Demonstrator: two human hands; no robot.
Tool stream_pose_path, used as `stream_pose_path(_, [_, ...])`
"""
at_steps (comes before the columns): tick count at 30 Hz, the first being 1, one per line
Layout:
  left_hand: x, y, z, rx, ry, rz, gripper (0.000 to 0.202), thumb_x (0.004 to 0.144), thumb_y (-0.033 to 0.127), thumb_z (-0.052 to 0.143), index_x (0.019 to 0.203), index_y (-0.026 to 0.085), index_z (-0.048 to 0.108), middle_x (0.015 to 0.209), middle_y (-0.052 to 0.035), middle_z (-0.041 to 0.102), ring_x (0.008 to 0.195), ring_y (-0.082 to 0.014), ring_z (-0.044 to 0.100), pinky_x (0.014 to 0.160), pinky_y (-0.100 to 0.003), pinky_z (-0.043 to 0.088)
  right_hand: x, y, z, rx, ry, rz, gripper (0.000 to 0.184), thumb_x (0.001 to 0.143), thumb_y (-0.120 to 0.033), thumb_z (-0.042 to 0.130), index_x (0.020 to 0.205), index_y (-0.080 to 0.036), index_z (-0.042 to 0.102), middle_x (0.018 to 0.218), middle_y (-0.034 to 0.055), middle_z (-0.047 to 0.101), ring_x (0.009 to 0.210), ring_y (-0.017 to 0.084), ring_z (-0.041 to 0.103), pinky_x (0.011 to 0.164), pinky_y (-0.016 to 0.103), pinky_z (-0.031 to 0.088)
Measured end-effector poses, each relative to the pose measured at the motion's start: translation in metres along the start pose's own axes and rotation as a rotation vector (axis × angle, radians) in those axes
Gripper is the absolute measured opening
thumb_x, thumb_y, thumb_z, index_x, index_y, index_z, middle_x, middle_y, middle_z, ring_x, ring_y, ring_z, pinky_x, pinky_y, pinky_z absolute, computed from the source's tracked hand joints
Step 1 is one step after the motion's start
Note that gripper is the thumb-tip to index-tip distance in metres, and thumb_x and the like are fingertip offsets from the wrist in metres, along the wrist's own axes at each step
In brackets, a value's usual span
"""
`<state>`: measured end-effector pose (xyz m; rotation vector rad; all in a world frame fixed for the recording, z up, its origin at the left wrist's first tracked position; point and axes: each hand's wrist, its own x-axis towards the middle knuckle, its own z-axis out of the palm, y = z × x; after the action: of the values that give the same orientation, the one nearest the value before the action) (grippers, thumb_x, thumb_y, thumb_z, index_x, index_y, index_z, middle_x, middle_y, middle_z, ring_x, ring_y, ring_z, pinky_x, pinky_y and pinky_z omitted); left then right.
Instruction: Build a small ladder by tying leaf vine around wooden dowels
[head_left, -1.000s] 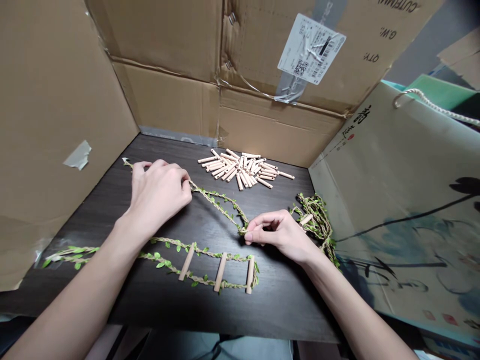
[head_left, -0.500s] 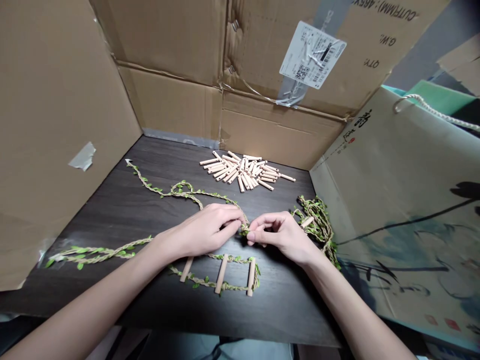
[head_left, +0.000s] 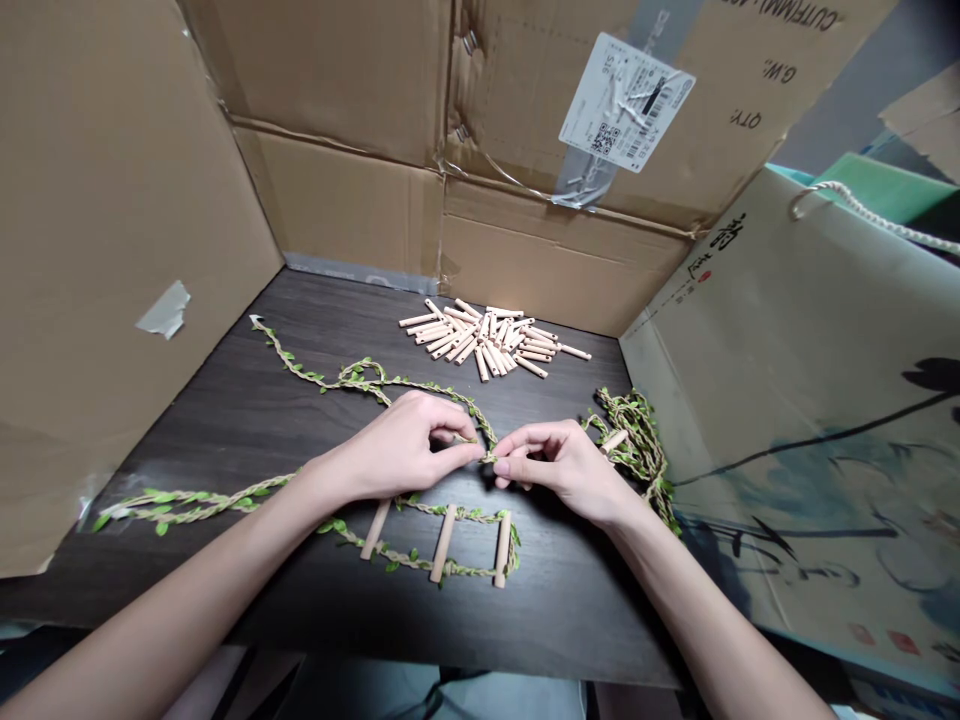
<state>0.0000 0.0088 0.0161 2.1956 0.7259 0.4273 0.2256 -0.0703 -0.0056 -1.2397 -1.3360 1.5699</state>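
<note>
Both hands low and center, nearly meeting over the dark wood tabletop [head_left: 570, 610]. Left hand [head_left: 397, 447] curled, thumb and fingertips pinched on a short stretch of leafy twine [head_left: 322, 375]. Right hand [head_left: 562, 465] closed the same way on that twine, fingertips just beside the left ones. Strand running from the upper left of the table through a loose loop and down to the pinch.

Below the hands, a little ladder [head_left: 442, 545]: two twine runs crossed by three wooden pegs, with a tail trailing off to the lower left. Messy twine bundle [head_left: 634, 450] at the right edge, one peg [head_left: 615, 440] poking out. Big pile of loose pegs [head_left: 487, 340] up top, in front of the cardboard box wall [head_left: 337, 200].

Twine looks super light, soft and floppy, probably quick to tangle. Best gripped on the bare braided cord between leaves, since those tiny leaves look easy to tear. Pegs look stiff, smooth and rolly, so maybe pinch mid-shaft.
</note>
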Motion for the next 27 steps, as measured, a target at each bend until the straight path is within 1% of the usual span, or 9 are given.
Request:
stream_pose_path(5, [0.001,-0.001,-0.002,-0.043,0.019,0.005,0.021,0.091,0.033,0.071,0.081,0.018,0.083,0.076,-0.0008,0.076,0.065,-0.0118,0.06,0.062,-0.023,0.039,0.001,0.0,0.0,-0.013,0.002,-0.014,0.038,0.08,-0.047,0.087,0.098,-0.014,0.083,0.075,0.0057,0.076,0.063,0.012,0.057,0.063,0.026,0.044])
stream_pose_path(8, [0.001,-0.003,-0.001,0.001,0.046,-0.002,0.022,0.09,0.036,0.074,0.079,0.02,0.083,0.074,0.0001,0.075,0.063,-0.0112,0.058,0.061,-0.023,0.038,0.001,0.002,-0.001,-0.031,0.011,-0.018,0.038,0.084,-0.046,0.084,0.104,-0.015,0.084,0.076,0.0056,0.076,0.064,0.012,0.056,0.064,0.026,0.043])
stream_pose_path(11, [0.001,-0.003,0.001,0.044,0.087,0.005,0.022,0.089,0.037,0.075,0.077,0.02,0.083,0.074,0.0001,0.076,0.062,-0.0111,0.057,0.061,-0.023,0.038,0.0,0.003,-0.002,-0.033,0.02,-0.017,0.04,0.084,-0.047,0.084,0.107,-0.015,0.084,0.076,0.0056,0.076,0.065,0.012,0.056,0.064,0.026,0.043])
stream_pose_path(14, [0.0,-0.001,0.003,0.092,0.133,0.009,0.022,0.089,0.037,0.077,0.076,0.02,0.082,0.071,0.0001,0.075,0.06,-0.0106,0.055,0.06,-0.024,0.036,0.0,0.004,-0.001,-0.041,0.021,-0.013,0.042,0.084,-0.049,0.084,0.107,-0.014,0.083,0.076,0.006,0.076,0.065,0.013,0.056,0.064,0.027,0.044])
stream_pose_path(17, [-0.001,-0.002,0.004,0.108,0.159,0.025,0.029,0.089,0.042,0.077,0.072,0.019,0.08,0.066,0.0004,0.07,0.057,-0.0096,0.049,0.058,-0.024,0.034,0.0,0.003,0.0,-0.092,0.015,-0.024,0.041,0.087,-0.051,0.08,0.105,-0.014,0.083,0.077,0.0061,0.077,0.066,0.014,0.057,0.066,0.028,0.046])
stream_pose_path(19, [-0.001,-0.005,0.002,0.095,0.144,0.016,0.035,0.087,0.047,0.078,0.069,0.017,0.079,0.061,0.0012,0.066,0.054,-0.0091,0.045,0.056,-0.025,0.032,-0.001,0.001,0.002,-0.158,0.015,-0.038,0.039,0.089,-0.052,0.078,0.096,-0.015,0.083,0.078,0.0061,0.077,0.066,0.014,0.058,0.067,0.028,0.046])
stream_pose_path(22, [-0.001,-0.01,-0.001,0.035,0.057,-0.018,0.035,0.087,0.048,0.078,0.072,0.017,0.08,0.06,0.0011,0.066,0.054,-0.0089,0.046,0.055,-0.024,0.032,-0.001,-0.002,0.005,-0.248,0.01,-0.072,0.04,0.091,-0.055,0.075,0.086,-0.015,0.081,0.079,0.0063,0.077,0.068,0.015,0.06,0.068,0.028,0.047])
stream_pose_path(24, [-0.001,-0.011,-0.005,-0.017,0.004,-0.034,0.033,0.089,0.045,0.076,0.076,0.016,0.081,0.063,0.0002,0.068,0.056,-0.0093,0.051,0.055,-0.023,0.034,-0.002,-0.003,0.006,-0.283,0.011,-0.096,0.041,0.092,-0.056,0.073,0.086,-0.016,0.08,0.08,0.0061,0.078,0.07,0.016,0.062,0.069,0.028,0.047])
stream_pose_path(27, [-0.001,-0.011,-0.008,-0.056,-0.017,-0.035,0.029,0.089,0.04,0.075,0.075,0.016,0.081,0.065,-0.0003,0.07,0.058,-0.0097,0.053,0.056,-0.022,0.036,-0.002,-0.002,0.006,-0.324,0.021,-0.12,0.04,0.093,-0.056,0.071,0.088,-0.017,0.079,0.081,0.0054,0.078,0.073,0.018,0.065,0.071,0.029,0.048])
